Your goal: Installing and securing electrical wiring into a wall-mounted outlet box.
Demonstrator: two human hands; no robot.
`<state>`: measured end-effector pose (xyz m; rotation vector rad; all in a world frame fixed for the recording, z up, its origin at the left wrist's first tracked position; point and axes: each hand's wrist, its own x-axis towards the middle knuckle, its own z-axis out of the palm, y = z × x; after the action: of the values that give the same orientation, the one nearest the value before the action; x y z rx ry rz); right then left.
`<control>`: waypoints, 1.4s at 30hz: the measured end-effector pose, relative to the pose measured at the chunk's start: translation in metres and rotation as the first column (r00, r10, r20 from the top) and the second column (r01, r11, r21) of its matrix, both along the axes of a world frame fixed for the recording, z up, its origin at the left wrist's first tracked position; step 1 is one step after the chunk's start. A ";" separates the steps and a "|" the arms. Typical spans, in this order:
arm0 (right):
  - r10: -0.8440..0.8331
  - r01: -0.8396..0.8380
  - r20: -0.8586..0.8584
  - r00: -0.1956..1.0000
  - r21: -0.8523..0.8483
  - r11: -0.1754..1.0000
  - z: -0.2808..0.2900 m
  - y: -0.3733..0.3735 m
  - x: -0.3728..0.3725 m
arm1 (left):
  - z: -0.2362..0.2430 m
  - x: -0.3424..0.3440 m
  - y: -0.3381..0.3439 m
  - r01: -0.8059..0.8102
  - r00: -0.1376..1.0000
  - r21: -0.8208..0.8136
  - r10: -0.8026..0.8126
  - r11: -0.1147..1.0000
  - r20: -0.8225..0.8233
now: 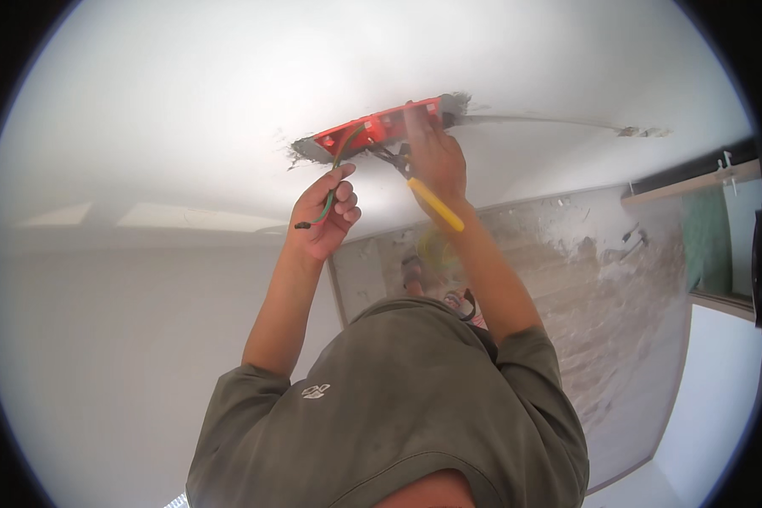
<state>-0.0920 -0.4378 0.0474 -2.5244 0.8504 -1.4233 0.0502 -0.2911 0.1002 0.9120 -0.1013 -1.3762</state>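
A red electrical back box [387,125] sits in the white wall with rough grey mortar around its ends. From its left part comes a green wire [327,203] with a dark tip. My left hand [334,222] is closed around this wire just below the box, thumb and fingers pinching it. Beside it, my right hand [440,165] reaches up with its fingertips at the right part of the box. Pliers with a yellow handle [436,204] lie in that hand, their dark jaws pointing left at the box's lower edge. The palm side of my right hand is hidden.
A filled groove [550,121] runs right from the box to a small rough patch [643,132]. Below is a dusty floor [601,313] with hand tools [633,240] lying on it. At the far right a wooden ledge [694,182] juts out by a green panel [706,241].
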 end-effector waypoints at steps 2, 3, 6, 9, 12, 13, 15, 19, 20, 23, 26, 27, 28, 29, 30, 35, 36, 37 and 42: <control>0.018 -0.018 -0.027 0.999 0.023 1.000 0.001 0.001 0.000 | -0.001 0.001 0.000 0.005 1.000 0.003 -0.005 1.000 0.003; 0.048 -0.039 -0.069 0.996 0.117 0.992 0.004 0.003 -0.001 | -0.002 0.002 -0.001 0.015 1.000 0.005 -0.015 1.000 0.007; 0.100 -0.065 -0.138 0.985 0.235 0.970 0.009 0.006 0.002 | -0.001 0.001 0.000 -0.002 0.999 0.032 0.000 0.999 0.034; 0.152 -0.120 -0.095 0.984 0.278 0.953 0.008 0.006 -0.002 | 0.000 0.003 -0.004 -0.005 1.000 0.011 0.005 1.000 0.024; 0.222 -0.237 0.103 0.970 0.181 0.954 -0.001 0.005 -0.010 | 0.004 -0.004 -0.004 -0.017 0.998 0.036 0.015 0.999 0.060; 0.264 -0.285 0.222 0.938 0.065 0.956 -0.004 0.008 -0.011 | 0.005 -0.003 -0.003 -0.016 0.997 0.042 0.012 0.999 0.078; 0.286 -0.318 0.239 0.928 0.109 0.942 -0.004 0.022 -0.007 | 0.002 0.001 0.002 0.017 1.000 -0.022 -0.017 1.000 0.006; 0.324 -0.384 0.216 0.921 0.367 0.847 -0.001 0.029 0.000 | 0.002 0.001 0.010 0.130 0.965 -0.192 -0.168 0.973 -0.199; 0.346 -0.420 0.243 0.906 0.422 0.803 -0.001 0.028 -0.002 | 0.001 0.001 0.011 0.124 0.966 -0.199 -0.164 0.972 -0.201; 0.350 -0.455 0.299 0.888 0.458 0.764 0.006 0.029 -0.007 | -0.005 0.002 0.015 0.151 0.958 -0.263 -0.207 0.953 -0.199; 0.350 -0.433 0.317 0.881 0.243 0.868 0.018 0.038 -0.015 | -0.014 0.003 0.009 0.057 0.998 -0.158 -0.061 0.986 -0.018; 0.333 -0.492 0.420 0.844 0.361 0.792 0.020 0.045 -0.022 | -0.016 0.004 0.006 0.049 0.994 -0.132 -0.035 0.990 0.105; 0.296 -0.552 0.516 0.804 0.462 0.694 0.022 0.050 -0.028 | -0.018 0.005 0.003 0.038 0.974 -0.107 -0.012 0.994 0.227; 0.300 -0.553 0.513 0.805 0.463 0.693 0.023 0.051 -0.035 | -0.017 0.004 0.002 0.034 0.975 -0.109 -0.009 0.994 0.224; 0.312 -0.519 0.466 0.828 0.427 0.740 0.023 0.051 -0.043 | -0.016 0.002 0.000 0.047 0.952 -0.093 -0.016 0.995 0.306; 0.244 -0.333 0.310 0.919 0.277 0.901 0.043 0.064 -0.072 | -0.012 -0.008 -0.008 0.064 0.893 -0.085 -0.019 0.994 0.450; 0.225 -0.272 0.229 0.947 0.198 0.942 0.041 0.062 -0.081 | -0.013 -0.009 -0.009 0.042 0.902 -0.092 0.002 0.995 0.432; 0.227 -0.274 0.229 0.947 0.198 0.941 0.036 0.061 -0.089 | -0.014 -0.009 -0.010 0.018 0.909 -0.099 0.024 0.995 0.415; 0.110 -0.171 0.252 0.961 0.235 0.957 0.028 0.065 -0.103 | -0.024 -0.014 -0.016 0.043 0.893 -0.061 -0.011 0.997 0.450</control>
<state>-0.1948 -0.3731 0.0757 -2.1293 0.7400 -1.4297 0.0360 -0.3066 0.0758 1.1608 -0.5148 -1.1557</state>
